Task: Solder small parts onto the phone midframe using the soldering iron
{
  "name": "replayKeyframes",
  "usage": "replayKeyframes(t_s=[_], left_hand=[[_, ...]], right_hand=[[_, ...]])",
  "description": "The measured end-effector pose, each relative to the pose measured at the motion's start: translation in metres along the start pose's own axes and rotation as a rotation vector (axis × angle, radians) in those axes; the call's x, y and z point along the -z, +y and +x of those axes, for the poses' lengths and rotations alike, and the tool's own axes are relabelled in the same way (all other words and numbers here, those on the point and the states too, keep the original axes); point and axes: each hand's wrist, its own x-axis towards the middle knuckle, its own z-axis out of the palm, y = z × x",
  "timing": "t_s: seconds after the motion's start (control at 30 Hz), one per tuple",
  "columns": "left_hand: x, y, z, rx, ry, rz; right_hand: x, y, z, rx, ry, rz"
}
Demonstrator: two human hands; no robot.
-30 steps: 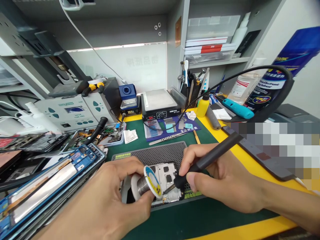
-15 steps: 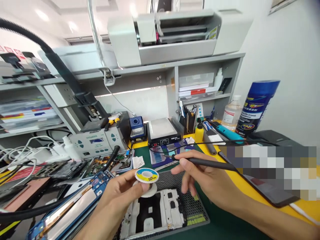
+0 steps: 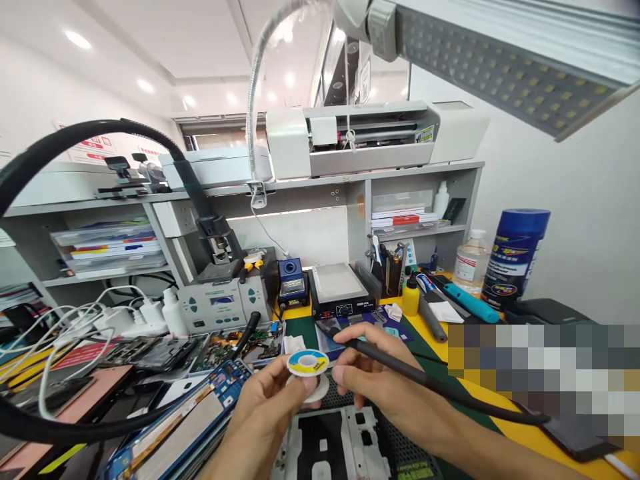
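My left hand grips a small white spool with a blue and yellow label, its fingers and thumb closed round the lower part. Resting across my right hand is a soldering iron, black-handled, its tip pointing left and its cable running off to the right. My right thumb and fingertips come close to the spool's right side; whether they touch it I cannot tell. Beneath both hands a metal phone frame with a dark middle lies on a black perforated mat.
Behind the hands stand a hot plate and a blue soldering station. On the left lie phone parts and a tray of circuit boards. A yellow bottle and a blue spray can stand right. An LED lamp hangs overhead.
The view has tilted up, bringing the lamp in. My right hand has come left toward the spool, with the soldering iron still in it. My left hand keeps hold of the spool.
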Motion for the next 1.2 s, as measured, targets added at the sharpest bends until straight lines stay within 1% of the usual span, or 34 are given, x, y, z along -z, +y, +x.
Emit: replayKeyframes(t_s=[0.17, 0.4, 0.53, 0.67, 0.9, 1.03, 1.2], left_hand=[[0.001, -0.001, 0.000, 0.048, -0.014, -0.064], [-0.001, 0.003, 0.000, 0.136, -0.113, -0.146], [-0.001, 0.005, -0.001, 0.193, -0.173, -0.184], [0.002, 0.003, 0.000, 0.231, -0.208, -0.203], [0.007, 0.003, 0.002, 0.257, -0.217, -0.219], [0.006, 0.006, 0.000, 0.256, -0.238, -0.231], [0.003, 0.009, -0.002, 0.251, -0.257, -0.245]], right_hand=[[0.000, 0.003, -0.003, 0.059, -0.024, 0.002], [0.004, -0.003, -0.010, 0.053, -0.062, -0.003], [0.006, -0.004, -0.011, 0.052, -0.072, 0.056], [0.007, -0.004, -0.011, 0.075, -0.072, 0.103], [0.009, -0.004, -0.011, 0.081, -0.054, 0.151], [0.011, -0.004, -0.009, 0.098, -0.053, 0.203], [0.011, -0.004, -0.006, 0.060, -0.071, 0.264]])
